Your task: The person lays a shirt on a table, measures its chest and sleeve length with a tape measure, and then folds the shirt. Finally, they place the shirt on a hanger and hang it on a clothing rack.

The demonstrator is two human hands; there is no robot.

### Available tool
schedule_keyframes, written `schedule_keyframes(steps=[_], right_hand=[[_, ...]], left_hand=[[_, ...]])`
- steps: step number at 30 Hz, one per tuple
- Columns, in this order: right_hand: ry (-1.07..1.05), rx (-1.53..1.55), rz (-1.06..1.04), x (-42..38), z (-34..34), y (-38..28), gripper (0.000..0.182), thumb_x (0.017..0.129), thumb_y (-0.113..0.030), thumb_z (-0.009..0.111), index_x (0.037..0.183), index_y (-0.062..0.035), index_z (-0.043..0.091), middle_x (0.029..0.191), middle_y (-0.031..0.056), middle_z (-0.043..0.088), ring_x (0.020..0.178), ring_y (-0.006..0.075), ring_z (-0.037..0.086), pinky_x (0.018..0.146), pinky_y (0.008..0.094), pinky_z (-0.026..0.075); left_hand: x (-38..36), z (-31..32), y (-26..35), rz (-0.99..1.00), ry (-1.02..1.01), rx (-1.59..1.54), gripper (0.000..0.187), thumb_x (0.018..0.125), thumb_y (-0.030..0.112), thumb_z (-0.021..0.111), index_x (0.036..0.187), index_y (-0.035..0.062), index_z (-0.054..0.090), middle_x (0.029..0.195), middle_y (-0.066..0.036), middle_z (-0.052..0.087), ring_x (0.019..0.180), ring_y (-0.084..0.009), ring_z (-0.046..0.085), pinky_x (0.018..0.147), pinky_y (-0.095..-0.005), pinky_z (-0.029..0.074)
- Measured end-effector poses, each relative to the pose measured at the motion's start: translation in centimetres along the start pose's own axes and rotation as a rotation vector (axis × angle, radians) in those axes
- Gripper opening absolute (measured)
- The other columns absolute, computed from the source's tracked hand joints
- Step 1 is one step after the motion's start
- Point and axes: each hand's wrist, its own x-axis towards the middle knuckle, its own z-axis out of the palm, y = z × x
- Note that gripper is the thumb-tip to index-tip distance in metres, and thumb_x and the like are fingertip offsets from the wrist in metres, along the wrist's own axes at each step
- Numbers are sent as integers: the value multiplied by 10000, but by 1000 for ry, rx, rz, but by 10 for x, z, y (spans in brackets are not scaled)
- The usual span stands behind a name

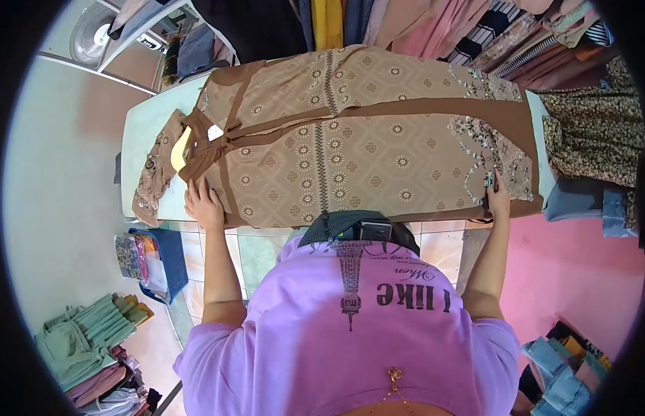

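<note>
A long brown patterned garment (364, 152) lies spread across a pale table (138, 125), its collar to the left and its hem to the right. A yellow piece (180, 151) sits at the collar, and a white tag (215, 132) lies near the neck. My left hand (204, 204) rests on the garment's near edge below the collar, fingers apart. Near the hem, my right hand (499, 197) has its fingers closed round a small dark object (495, 182) that I cannot make out clearly.
Clothes (405, 24) hang along the table's far side. Patterned dark fabric (593, 132) hangs at the right. A blue basket (171, 263) stands below the table's left end. Folded clothes (86, 340) are stacked at lower left, more (565, 374) at lower right. A fan (90, 35) is at upper left.
</note>
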Motion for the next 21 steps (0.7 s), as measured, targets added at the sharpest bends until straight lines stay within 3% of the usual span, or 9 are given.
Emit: schedule_keyframes(steps=[3, 4, 7, 9, 11, 13, 15, 18, 21], right_hand=[[-14, -51, 30, 8, 3, -11, 656, 776, -178, 555, 1378, -337, 348, 1177, 192, 575, 1038, 336, 576, 901, 388, 438], [-46, -57, 56, 7, 4, -14, 656, 778, -178, 555, 1379, -339, 346, 1187, 191, 569, 1046, 332, 574, 908, 387, 434], [-98, -28, 80, 19, 18, 10, 668, 778, -178, 564, 1383, -342, 335, 1217, 186, 552, 1080, 325, 562, 925, 384, 426], [-49, 34, -35, 30, 32, 41, 678, 773, -185, 571, 1387, -336, 329, 1228, 186, 545, 1103, 323, 551, 930, 379, 424], [-91, -75, 45, 5, 4, -1, 676, 770, -182, 575, 1387, -318, 334, 1215, 180, 557, 1101, 337, 551, 927, 390, 428], [-18, -303, 40, 3, -6, -23, 666, 770, -177, 575, 1381, -301, 345, 1173, 195, 576, 1060, 360, 566, 904, 415, 441], [47, -165, -53, 5, 2, -43, 656, 768, -179, 568, 1377, -289, 352, 1108, 221, 596, 996, 383, 585, 862, 438, 456], [28, -119, -240, -9, 7, -104, 667, 761, -180, 548, 1378, -318, 335, 984, 253, 615, 882, 407, 603, 784, 461, 468], [-114, -129, -193, -13, 3, -158, 695, 770, -149, 537, 1399, -317, 294, 1072, 243, 596, 950, 401, 588, 819, 443, 462]], left_hand=[[21, 14, -18, -3, -35, 26, 421, 875, 302, 487, 1295, 271, 478, 1426, -12, 351, 1231, -308, 376, 974, -507, 335], [28, 12, -23, -121, -101, -44, 408, 862, 290, 503, 1270, 278, 505, 1412, -50, 369, 1171, -308, 438, 909, -468, 412], [50, 4, -31, -217, -209, -25, 389, 851, 279, 515, 1239, 271, 530, 1384, -71, 402, 1124, -316, 475, 859, -446, 452], [57, 8, -27, -192, -135, -32, 385, 833, 241, 544, 1218, 248, 545, 1346, -125, 429, 1130, -333, 471, 887, -448, 438], [62, 19, -22, -46, 152, -176, 394, 817, 208, 572, 1209, 232, 544, 1332, -171, 424, 1130, -345, 469, 902, -442, 430], [57, 14, -14, -87, 135, -179, 413, 813, 192, 582, 1222, 224, 531, 1321, -201, 422, 1143, -353, 458, 911, -445, 422], [49, 13, -15, -242, -46, -220, 414, 831, 200, 566, 1241, 232, 515, 1322, -183, 426, 1142, -356, 452, 908, -434, 425], [33, 17, -18, -162, -69, -152, 447, 835, 130, 530, 1265, 251, 505, 1326, -145, 434, 1098, -351, 467, 890, -421, 432], [25, 18, -23, -81, -52, -130, 485, 824, 53, 501, 1264, 256, 517, 1325, -130, 439, 1056, -337, 474, 893, -405, 422]])
